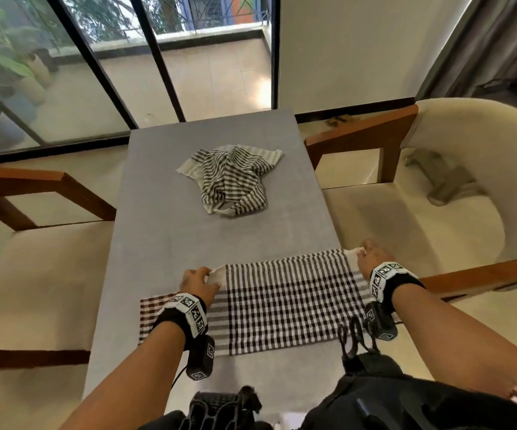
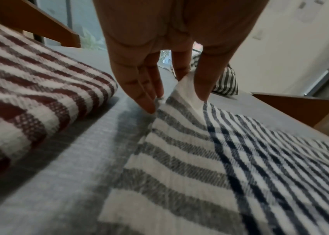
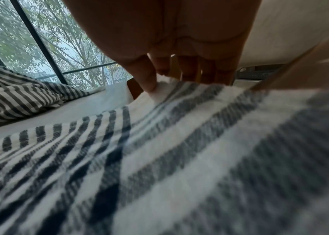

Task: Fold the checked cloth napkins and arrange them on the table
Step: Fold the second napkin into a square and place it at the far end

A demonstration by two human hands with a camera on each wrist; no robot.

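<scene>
A dark blue and white checked napkin (image 1: 288,305) lies spread on the near part of the grey table (image 1: 158,212). My left hand (image 1: 198,282) pinches its far left corner (image 2: 185,93) and my right hand (image 1: 371,257) pinches its far right corner (image 3: 165,86). Both corners are lifted a little off the table. A folded red and white checked napkin (image 1: 151,315) lies left of it, partly hidden under my left wrist, and shows large in the left wrist view (image 2: 28,89). A crumpled grey-striped napkin (image 1: 232,178) sits at the table's middle.
Cream upholstered chairs with wooden arms flank the table, one on the left (image 1: 34,274) and one on the right (image 1: 437,197). A glass sliding door (image 1: 96,72) stands beyond the far end. Bare table top shows between the two napkins.
</scene>
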